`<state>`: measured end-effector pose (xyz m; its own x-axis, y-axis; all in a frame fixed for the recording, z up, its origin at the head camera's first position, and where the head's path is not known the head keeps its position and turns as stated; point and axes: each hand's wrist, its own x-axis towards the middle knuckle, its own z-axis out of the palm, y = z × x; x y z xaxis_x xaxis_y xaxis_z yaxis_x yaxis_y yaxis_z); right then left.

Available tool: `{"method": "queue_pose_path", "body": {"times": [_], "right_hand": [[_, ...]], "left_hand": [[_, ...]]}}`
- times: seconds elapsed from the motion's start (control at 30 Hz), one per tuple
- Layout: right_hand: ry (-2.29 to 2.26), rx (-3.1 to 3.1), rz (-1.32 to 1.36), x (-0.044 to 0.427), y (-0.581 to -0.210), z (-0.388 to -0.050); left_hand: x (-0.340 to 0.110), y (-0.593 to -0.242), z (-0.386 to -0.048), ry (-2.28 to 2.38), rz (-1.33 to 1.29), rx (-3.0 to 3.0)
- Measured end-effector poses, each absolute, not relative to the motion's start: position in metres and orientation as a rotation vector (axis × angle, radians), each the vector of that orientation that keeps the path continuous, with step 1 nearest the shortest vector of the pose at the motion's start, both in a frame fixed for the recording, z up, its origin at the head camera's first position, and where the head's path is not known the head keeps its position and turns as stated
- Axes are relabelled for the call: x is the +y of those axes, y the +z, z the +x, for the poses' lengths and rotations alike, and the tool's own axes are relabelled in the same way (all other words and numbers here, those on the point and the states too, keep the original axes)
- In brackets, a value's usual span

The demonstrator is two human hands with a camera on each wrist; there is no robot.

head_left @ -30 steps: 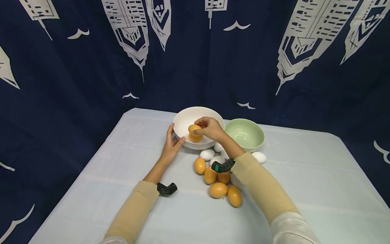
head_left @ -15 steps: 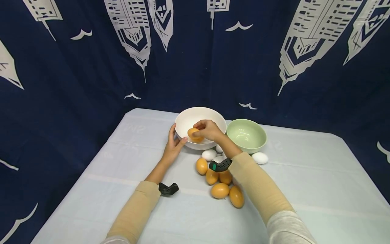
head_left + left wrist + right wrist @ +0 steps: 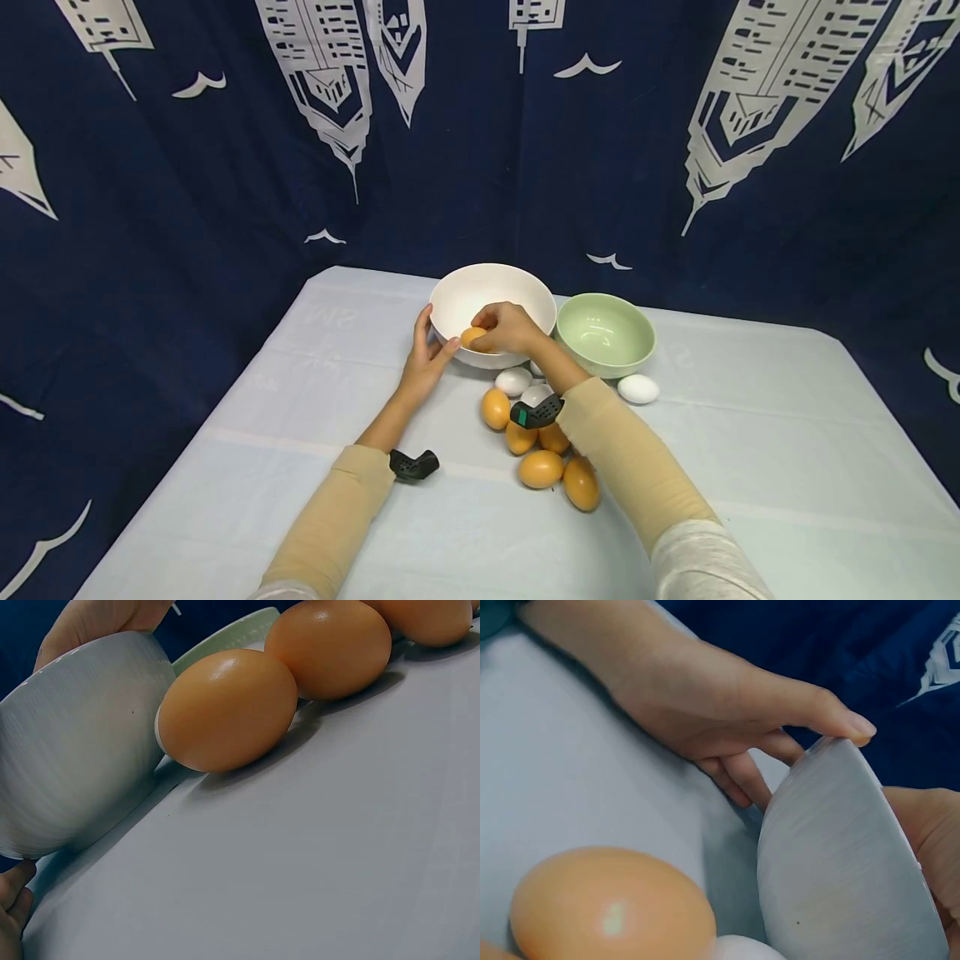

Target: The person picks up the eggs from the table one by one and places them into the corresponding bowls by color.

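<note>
Looks partway: right hand (image 3: 510,327) pinches egg (image 3: 472,336) inside white bowl (image 3: 480,288), left hand (image 3: 426,360) grips it, brown eggs (image 3: 541,470) still out at bowl's 5 o'clock.

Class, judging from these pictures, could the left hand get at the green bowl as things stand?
Probably not directly: the left hand holds the white bowl, and that bowl, with the right hand inside it, lies between it and the green bowl.

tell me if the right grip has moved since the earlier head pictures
Yes. Judged against the green bowl in the head view, the right grip has moved lower and slightly left.
</note>
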<state>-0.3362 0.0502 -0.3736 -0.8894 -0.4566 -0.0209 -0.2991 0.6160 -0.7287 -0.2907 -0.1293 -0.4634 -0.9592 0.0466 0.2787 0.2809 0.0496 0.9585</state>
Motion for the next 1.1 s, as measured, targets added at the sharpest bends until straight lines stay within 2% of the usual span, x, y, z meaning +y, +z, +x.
{"method": "queue_pose_path", "body": {"times": [0.17,0.4,1.1], "right_hand": [[-1.014,2.673,-0.637,0.049,-0.375,-0.337],[-0.943,2.671,-0.647,0.049,-0.374,-0.337],[-0.904,2.738,-0.572,0.045,-0.375,-0.336]], "left_hand": [[-0.130,-0.461,-0.291,-2.070,-0.358,-2.140],[-0.128,-0.435,-0.272,-2.066,-0.375,-2.171],[-0.130,-0.432,-0.271,-2.065,-0.348,-2.177]]}}
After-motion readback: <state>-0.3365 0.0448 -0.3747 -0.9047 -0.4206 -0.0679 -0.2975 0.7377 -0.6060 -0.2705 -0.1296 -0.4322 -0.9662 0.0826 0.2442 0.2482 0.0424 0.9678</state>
